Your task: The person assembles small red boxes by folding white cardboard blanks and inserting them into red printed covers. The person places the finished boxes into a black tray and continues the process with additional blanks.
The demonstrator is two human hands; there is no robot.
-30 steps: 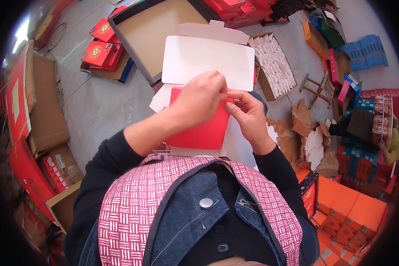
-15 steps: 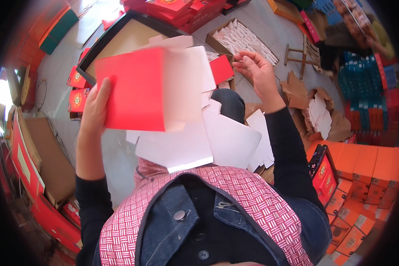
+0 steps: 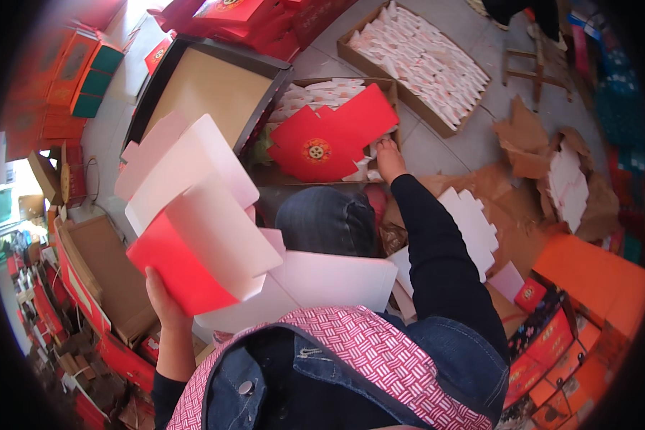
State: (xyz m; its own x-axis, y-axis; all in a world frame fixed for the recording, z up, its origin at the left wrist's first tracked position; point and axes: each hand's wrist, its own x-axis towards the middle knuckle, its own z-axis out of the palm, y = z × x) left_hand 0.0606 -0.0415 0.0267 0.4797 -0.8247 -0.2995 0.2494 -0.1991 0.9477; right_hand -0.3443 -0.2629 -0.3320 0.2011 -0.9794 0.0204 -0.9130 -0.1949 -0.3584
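On the left, my left hand [image 3: 166,297] grips a half-folded red paper box [image 3: 183,254], its thumb against the red outer face. The box stands open, with its white inside and raised flaps showing. My right hand [image 3: 390,160] reaches to the right end of a cardboard carton [image 3: 396,97] holding white packets [image 3: 319,97]. Its fingers are curled together at the packets, and what they hold, if anything, is hidden. A flat red box blank [image 3: 330,140] with a round gold emblem lies across those packets. White box blanks [image 3: 330,276] rest on my lap.
A second carton [image 3: 448,129] full of white packets stands beyond. A black-rimmed tray [image 3: 193,86] sits at the far left. Brown paper [image 3: 519,143], a wooden stool [image 3: 537,68] and orange boxes [image 3: 588,265] are on the right. Flattened cardboard [image 3: 107,269] leans at left.
My right hand has gone from the air down to the near carton. My left hand has lowered the red box toward my lap and tilted it. The view has shifted.
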